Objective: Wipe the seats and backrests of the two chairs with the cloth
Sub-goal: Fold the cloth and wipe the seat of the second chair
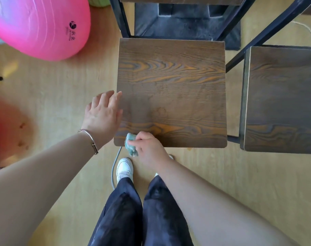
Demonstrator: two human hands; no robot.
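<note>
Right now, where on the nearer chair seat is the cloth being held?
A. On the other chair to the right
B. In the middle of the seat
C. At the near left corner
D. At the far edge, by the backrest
C: the right hand pinches the green cloth at the near left corner of the chair seat, while the open left hand rests at its left edge.

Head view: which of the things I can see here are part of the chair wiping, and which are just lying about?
Part of the job:
- cloth, gripped in the right hand
- middle chair seat, with the left hand at its left edge
- second chair seat, on the right

Just lying about:
- pink ball
- grey cable on the floor
- dark mat behind the chairs
</note>
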